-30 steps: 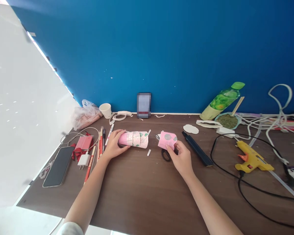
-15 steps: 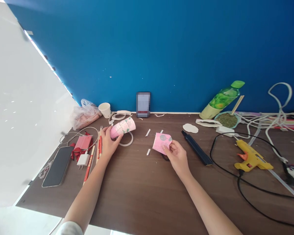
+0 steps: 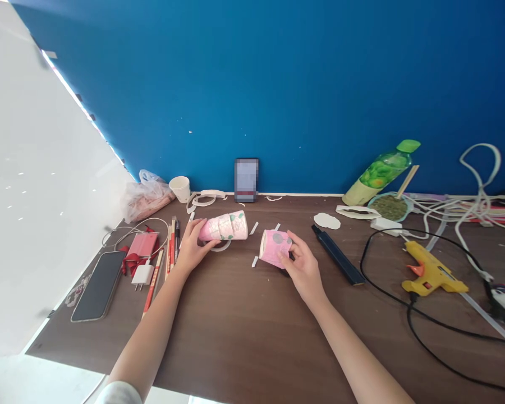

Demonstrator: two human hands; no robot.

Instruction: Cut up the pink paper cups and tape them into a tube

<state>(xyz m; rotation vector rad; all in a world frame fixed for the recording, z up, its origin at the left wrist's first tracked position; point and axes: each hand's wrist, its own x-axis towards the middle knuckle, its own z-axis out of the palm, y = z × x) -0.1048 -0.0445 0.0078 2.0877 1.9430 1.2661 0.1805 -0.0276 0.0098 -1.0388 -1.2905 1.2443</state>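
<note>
My left hand (image 3: 193, 247) is wrapped round the pink end of a stack of paper cups (image 3: 225, 226), white and pink with green spots, lying on its side in the air or just above the table. My right hand (image 3: 303, 264) grips a single pink paper cup (image 3: 274, 247) with grey dots, its rim turned toward the stack. A short gap separates the two. Behind the stack, a white ring (image 3: 219, 247) is partly hidden. Small white paper strips (image 3: 255, 228) lie between the hands.
On the left are a phone (image 3: 99, 286), a white charger (image 3: 143, 275), pencils, a plastic bag (image 3: 145, 196) and a white cup (image 3: 179, 189). To the right lie a black stick-like tool (image 3: 339, 255), a yellow glue gun (image 3: 431, 269) with its cord, a bottle (image 3: 381, 171) and tangled cables.
My left hand has brought the cup stack to the right and levelled it. In my right hand the pink cup has turned so that its rim faces the stack.
</note>
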